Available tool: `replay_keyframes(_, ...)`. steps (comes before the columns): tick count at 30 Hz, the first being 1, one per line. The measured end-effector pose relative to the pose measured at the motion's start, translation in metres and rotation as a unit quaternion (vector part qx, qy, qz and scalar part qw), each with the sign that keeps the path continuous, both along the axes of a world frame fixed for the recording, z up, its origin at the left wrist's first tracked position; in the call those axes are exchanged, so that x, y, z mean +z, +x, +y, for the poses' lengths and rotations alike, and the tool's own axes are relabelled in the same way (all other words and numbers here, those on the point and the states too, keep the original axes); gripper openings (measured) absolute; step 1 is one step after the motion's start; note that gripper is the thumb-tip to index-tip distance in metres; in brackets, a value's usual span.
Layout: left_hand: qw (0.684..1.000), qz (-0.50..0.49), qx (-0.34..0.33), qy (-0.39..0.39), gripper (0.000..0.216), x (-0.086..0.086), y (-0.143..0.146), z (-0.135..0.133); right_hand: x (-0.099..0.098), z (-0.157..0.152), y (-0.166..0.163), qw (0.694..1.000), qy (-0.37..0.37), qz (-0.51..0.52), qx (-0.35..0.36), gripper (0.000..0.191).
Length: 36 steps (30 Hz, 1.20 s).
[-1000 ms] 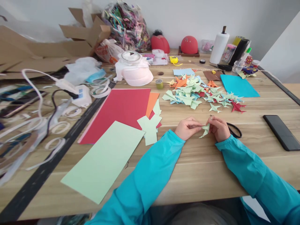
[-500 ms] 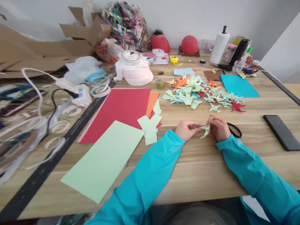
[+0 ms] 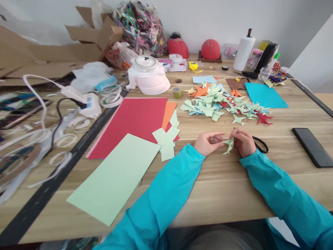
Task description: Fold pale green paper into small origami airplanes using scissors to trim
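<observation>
A small folded pale-green paper bird (image 3: 229, 145) is pinched between the thumb and fingers of my right hand (image 3: 243, 141), just above the table. My left hand (image 3: 209, 142) is beside it, index finger raised off the thumb; the thumb tip reaches the bird's left edge. A black loop handle (image 3: 261, 144), seemingly of scissors, pokes out from under my right hand. Beyond the hands lies a pile of folded paper birds (image 3: 212, 102), mostly pale green, with orange, blue and red ones. One red folded bird (image 3: 264, 118) rests at its right end.
Left of my hands lie cut green pieces (image 3: 166, 140), a green sheet (image 3: 116, 180), and red sheets (image 3: 132, 121). A phone (image 3: 313, 147) is on the right. Behind are a blue sheet (image 3: 266, 95), a thread spool (image 3: 177, 92) and a pink cap (image 3: 152, 81). Cables and a power strip (image 3: 91, 106) clutter the left.
My left index finger has lifted away from the thumb, widening the gap between them. The right hand keeps its pinch on the paper bird, which has shifted very slightly.
</observation>
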<state>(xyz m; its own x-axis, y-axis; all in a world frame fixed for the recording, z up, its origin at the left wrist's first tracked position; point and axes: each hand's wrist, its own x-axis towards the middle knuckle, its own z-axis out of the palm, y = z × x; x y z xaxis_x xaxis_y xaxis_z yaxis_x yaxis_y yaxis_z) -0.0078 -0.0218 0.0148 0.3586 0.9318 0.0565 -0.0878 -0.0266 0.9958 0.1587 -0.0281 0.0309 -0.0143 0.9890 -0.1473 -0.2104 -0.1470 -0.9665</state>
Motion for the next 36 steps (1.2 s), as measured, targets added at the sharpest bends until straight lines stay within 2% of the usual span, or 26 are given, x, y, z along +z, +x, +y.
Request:
replay_keyframes(6,0.999,-0.038,-0.025,-0.011,0.06,0.0027,-0.0004,-0.0006,-0.0017,0.0003,0.0014,1.0,0.017,-0.016,0.014,0.014)
replay_keyframes(12,0.994,-0.058,-0.08,0.038,0.061,0.0066,0.0051,-0.0075,-0.0028,0.0011,0.0004,0.999,0.021,-0.021,0.025,0.018)
replay_keyframes(17,0.988,0.009,-0.069,0.142,0.041,0.0042,0.0058,-0.0074,-0.0034,0.0022,0.0002,1.0,0.018,-0.014,0.01,0.023)
replay_keyframes(21,0.975,0.053,-0.072,0.201,0.04,0.0021,0.0051,-0.007,-0.0055,0.0032,0.0009,1.0,0.023,-0.02,0.001,0.026)
replay_keyframes(27,0.969,0.084,-0.081,0.216,0.046,-0.0009,0.0049,-0.0073,-0.0068,0.004,0.0015,1.0,0.013,-0.014,-0.017,0.027)
replay_keyframes(36,0.964,0.105,-0.077,0.232,0.033,0.0036,0.006,-0.008,-0.004,0.0033,-0.001,0.999,0.014,-0.028,-0.025,0.028)
